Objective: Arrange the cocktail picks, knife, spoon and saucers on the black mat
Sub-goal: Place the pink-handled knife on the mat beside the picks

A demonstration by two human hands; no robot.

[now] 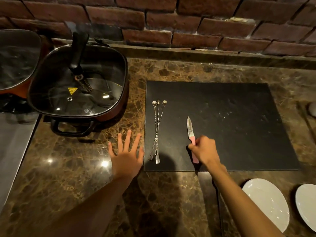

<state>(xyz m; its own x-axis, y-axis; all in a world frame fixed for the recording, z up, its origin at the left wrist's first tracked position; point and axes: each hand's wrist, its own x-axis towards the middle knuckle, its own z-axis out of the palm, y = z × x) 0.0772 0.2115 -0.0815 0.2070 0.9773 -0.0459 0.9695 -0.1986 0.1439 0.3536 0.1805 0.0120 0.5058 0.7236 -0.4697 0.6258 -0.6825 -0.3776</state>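
A black mat (pixel 239 120) lies on the marble counter. Three twisted metal cocktail picks (pixel 157 132) rest together near its left edge, fork ends toward me. To their right a knife (pixel 190 129) with a pink handle lies on the mat, blade pointing away. My right hand (pixel 204 149) is closed around that handle. My left hand (pixel 127 151) lies flat with fingers spread on the counter just left of the mat. Two white saucers (pixel 266 202) (pixel 307 202) sit at the bottom right, off the mat. At the right edge lies a spoon (pixel 307 120), only partly in view.
A square electric pot (pixel 78 82) with a glass lid stands on the counter to the left of the mat. Another lidded pan (pixel 17 59) is at the far left. A brick wall (pixel 188 24) runs along the back. A steel surface (pixel 13 142) borders the counter's left side.
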